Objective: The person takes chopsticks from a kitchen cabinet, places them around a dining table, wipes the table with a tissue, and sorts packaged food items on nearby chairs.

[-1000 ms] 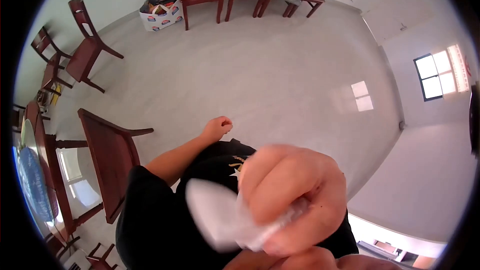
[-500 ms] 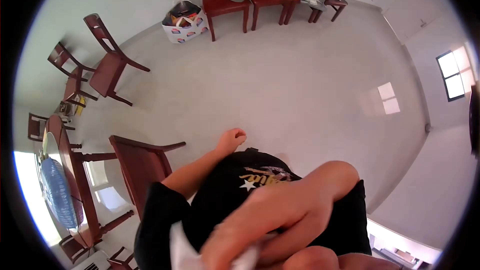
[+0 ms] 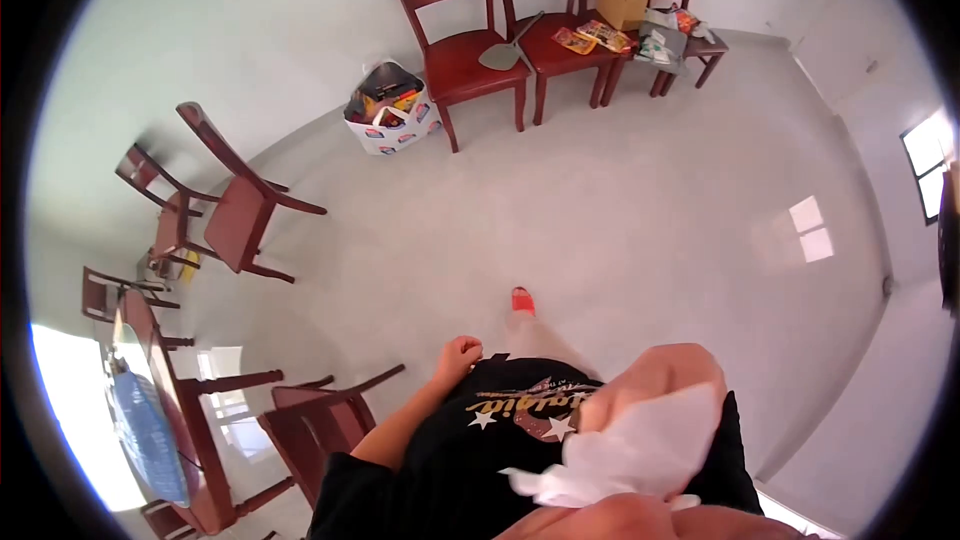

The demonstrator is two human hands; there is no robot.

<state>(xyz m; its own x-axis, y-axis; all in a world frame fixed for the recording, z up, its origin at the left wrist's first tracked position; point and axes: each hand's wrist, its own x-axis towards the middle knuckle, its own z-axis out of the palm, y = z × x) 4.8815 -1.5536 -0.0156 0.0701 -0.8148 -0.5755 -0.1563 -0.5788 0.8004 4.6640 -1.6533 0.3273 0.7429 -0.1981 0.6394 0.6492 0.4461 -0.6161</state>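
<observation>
My right hand (image 3: 598, 410) is raised in front of my chest, at the lower right of the view. It is closed on a crumpled white tissue (image 3: 655, 445), which covers much of the hand and hangs loosely toward the lower left. My left hand (image 3: 461, 355) hangs low beside the hem of my black T-shirt (image 3: 440, 460). Its fingers are loosely curled in, and nothing shows in them. Beyond the hem, a foot in a red slipper (image 3: 522, 301) stands on the floor.
Close at my left are a dark wooden chair (image 3: 315, 440) and a table (image 3: 190, 440) bearing a blue-covered fan. More chairs (image 3: 240, 220) line the left wall. Ahead, a stuffed white bag (image 3: 395, 135) stands beside chairs holding a fly swatter (image 3: 500, 57), packets and a cardboard box (image 3: 622, 2).
My right hand has moved up and rightward with the tissue, which now shows more fully. The view has tilted up, and the red slipper has come into sight.
</observation>
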